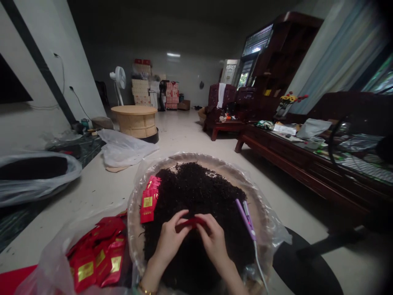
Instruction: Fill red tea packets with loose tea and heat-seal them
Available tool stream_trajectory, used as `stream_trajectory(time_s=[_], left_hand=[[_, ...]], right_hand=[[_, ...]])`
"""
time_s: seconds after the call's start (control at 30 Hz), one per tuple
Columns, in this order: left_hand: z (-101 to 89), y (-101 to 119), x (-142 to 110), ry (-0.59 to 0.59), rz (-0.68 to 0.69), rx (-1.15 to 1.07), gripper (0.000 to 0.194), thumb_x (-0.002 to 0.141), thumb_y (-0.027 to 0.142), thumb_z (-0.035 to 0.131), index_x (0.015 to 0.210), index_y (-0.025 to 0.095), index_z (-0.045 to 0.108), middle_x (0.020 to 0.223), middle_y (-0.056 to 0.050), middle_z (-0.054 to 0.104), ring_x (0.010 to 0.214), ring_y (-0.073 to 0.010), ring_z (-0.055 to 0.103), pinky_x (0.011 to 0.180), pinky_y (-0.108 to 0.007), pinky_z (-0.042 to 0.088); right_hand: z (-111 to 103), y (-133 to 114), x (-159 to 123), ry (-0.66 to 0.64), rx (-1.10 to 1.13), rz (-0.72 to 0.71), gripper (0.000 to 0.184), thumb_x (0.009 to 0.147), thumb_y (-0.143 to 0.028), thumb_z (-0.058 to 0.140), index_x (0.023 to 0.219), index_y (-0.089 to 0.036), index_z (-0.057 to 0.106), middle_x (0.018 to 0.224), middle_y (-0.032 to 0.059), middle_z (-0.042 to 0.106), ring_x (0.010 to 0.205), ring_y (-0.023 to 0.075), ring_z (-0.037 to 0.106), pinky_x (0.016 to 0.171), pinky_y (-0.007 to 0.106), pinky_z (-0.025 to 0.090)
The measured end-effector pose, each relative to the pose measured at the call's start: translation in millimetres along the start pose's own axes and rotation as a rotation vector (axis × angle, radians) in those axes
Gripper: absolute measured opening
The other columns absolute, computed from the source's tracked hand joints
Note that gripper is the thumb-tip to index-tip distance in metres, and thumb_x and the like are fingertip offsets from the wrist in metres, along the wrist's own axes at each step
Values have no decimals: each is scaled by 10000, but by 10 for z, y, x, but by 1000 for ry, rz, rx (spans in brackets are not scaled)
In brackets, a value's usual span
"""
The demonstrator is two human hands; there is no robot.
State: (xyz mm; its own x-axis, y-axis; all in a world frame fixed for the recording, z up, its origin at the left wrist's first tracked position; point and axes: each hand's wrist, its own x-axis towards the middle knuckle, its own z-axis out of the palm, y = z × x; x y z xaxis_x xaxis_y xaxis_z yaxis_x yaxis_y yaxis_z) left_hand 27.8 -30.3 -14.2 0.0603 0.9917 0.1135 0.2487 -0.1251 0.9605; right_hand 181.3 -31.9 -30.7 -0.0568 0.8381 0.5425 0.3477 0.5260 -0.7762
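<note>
My left hand (172,235) and my right hand (213,241) pinch a small red sachet (190,222) between them, its opening hard to make out. Both hands are just above a heap of dark loose tea leaves (196,192) in a round woven tray (134,233) lined with clear plastic. A stack of red sachets with gold labels (149,200) leans near the tray's left side. To the right of my right hand, a purple hair-straightener-like clamp (247,219) rests on the leaves, trailing a white cord. More red sachets (98,258) fill a plastic bag at lower left.
A dark wooden bench (301,157) with papers and bags runs along the right. A black stool edge lies at lower right. At left sit a plastic-wrapped bag (33,176) and a white plastic sheet (123,149); a round wicker table (134,121) and fan stand beyond.
</note>
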Motion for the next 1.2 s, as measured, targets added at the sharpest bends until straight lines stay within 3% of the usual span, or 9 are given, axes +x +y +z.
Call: stream_trajectory(time_s=[0.13,0.37,0.53,0.63,0.73,0.87,0.97,1.07,1.2], left_hand=[[-4,-53,-41,-55,-53,53,250,786,336,565,861,186,750,847,-46,771,760,-215,697,708,-278,540],[186,-165,-106,-35,-190,-201,339,708,399,618,874,132,744,810,-81,761,743,-239,681,696,-310,525],[275,-196,-168,-57,-235,-311,401,669,478,679,849,123,733,740,-64,729,700,-216,647,687,-313,499],[263,-207,-160,-96,-244,-291,501,729,586,589,779,107,727,643,-39,673,609,-172,585,590,-271,448],[187,-214,-114,-155,-296,-237,635,771,660,461,675,84,710,521,-10,589,501,-130,487,500,-244,363],[69,-174,-52,-258,-250,-178,455,741,530,576,717,105,736,612,-17,663,577,-146,536,564,-246,393],[53,-129,-47,-181,-203,-105,335,744,424,583,753,128,740,722,-45,722,668,-177,600,639,-260,439],[105,-90,-84,-53,-159,-33,290,751,382,569,711,136,718,683,-51,718,644,-177,611,621,-252,451],[151,-31,-136,-14,-92,8,275,784,359,533,683,161,694,658,-30,706,628,-167,615,598,-232,454]], right_hand=[[-29,58,-41,81,-117,2,332,889,-186,506,1209,-228,583,1002,83,648,896,204,636,752,317,559],[-53,70,-84,132,-475,-300,445,903,-116,474,1330,-240,488,1199,122,572,1131,261,499,906,455,478],[-77,105,-174,220,-557,-333,144,873,-200,590,980,-246,675,925,75,632,910,247,518,765,401,484],[-127,127,-174,126,-526,-318,92,883,-206,577,909,-239,659,820,47,653,827,225,523,743,379,478],[-186,130,-147,8,-492,-239,128,911,-231,507,912,-226,635,893,71,664,929,250,557,776,396,480],[-241,74,-138,-92,-438,-167,154,918,-230,460,916,-222,614,1029,99,627,940,240,593,775,377,497],[-245,-3,-153,-170,-357,-155,151,914,-189,454,892,-222,600,900,68,637,805,198,599,695,309,494],[-226,-66,-167,-219,-345,-146,133,906,-217,496,835,-224,608,741,26,623,688,175,568,646,292,452],[-246,-133,-149,-331,-367,-92,177,887,-252,554,718,-216,589,658,-17,607,659,154,563,772,333,421]])
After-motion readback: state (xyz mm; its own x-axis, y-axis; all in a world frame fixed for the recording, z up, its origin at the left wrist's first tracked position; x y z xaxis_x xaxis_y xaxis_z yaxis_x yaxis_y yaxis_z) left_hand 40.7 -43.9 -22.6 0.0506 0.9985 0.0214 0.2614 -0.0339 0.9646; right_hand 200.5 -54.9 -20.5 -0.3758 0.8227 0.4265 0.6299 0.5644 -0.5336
